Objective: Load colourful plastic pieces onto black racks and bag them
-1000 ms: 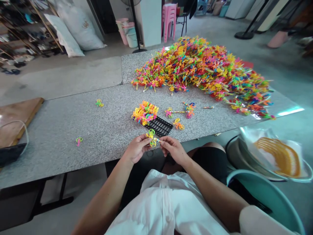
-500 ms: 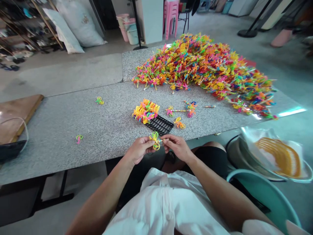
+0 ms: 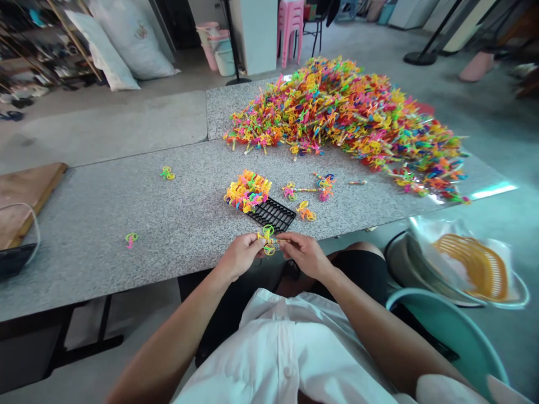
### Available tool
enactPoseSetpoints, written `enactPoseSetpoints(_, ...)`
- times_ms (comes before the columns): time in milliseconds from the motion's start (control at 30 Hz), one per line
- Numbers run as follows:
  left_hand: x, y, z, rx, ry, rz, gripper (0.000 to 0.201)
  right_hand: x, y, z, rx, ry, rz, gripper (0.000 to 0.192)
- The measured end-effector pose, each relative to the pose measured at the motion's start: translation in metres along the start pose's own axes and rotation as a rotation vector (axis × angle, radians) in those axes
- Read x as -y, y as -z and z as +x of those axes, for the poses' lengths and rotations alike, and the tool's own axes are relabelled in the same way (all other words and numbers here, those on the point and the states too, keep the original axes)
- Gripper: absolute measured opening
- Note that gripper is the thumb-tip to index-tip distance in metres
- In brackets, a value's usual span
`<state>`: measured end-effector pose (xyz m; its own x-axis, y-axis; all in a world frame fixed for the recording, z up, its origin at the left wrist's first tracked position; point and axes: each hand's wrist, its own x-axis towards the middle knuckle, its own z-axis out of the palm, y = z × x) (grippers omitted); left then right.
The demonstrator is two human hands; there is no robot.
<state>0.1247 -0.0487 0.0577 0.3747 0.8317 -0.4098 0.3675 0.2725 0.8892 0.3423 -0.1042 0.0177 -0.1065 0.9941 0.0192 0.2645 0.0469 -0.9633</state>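
My left hand (image 3: 242, 255) is closed in a pinch on a small yellow plastic toy piece (image 3: 268, 239) with a green ring and a yellow ring. My right hand (image 3: 305, 253) pinches a thin patterned stick (image 3: 281, 240) whose left end meets the toy piece; whether it is fixed in it I cannot tell. Just beyond the hands lies a black plastic grid rack (image 3: 275, 213), its far left part covered by rows of bright toy pieces (image 3: 248, 191). Right of the rack lie an orange and yellow piece (image 3: 306, 211) and several pieces with sticks (image 3: 309, 189).
A large heap of colourful toy pieces (image 3: 345, 112) covers the back right of the speckled table (image 3: 96, 207). Loose pieces lie at left, one green and yellow (image 3: 167, 173), one green and pink (image 3: 131, 240). A wooden board (image 3: 29, 191) is far left; a teal tub (image 3: 455, 325) stands low right.
The whole view has shifted slightly, so the table and its things appear a little further left. Both hands keep their hold on the toy piece and stick, nearly unmoved.
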Motion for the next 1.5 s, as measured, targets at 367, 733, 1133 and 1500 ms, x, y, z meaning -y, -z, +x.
enactPoseSetpoints(367,0.0,0.002,0.004,-0.006,-0.056,0.074,0.043,-0.004,0.0,0.007,0.087,0.308,-0.394,0.031)
enactPoseSetpoints(733,-0.004,0.008,0.01,0.109,-0.098,0.16,0.044,0.0,0.014,0.01,0.173,0.271,-0.445,0.031)
enactPoseSetpoints(1133,-0.01,0.013,0.007,-0.108,-0.262,0.28,0.036,-0.003,-0.001,0.023,-0.059,0.131,-0.561,0.02)
enactPoseSetpoints(1500,0.047,0.042,0.055,-0.483,-0.303,0.356,0.025,0.015,-0.038,0.109,-0.045,-0.129,-0.576,0.027)
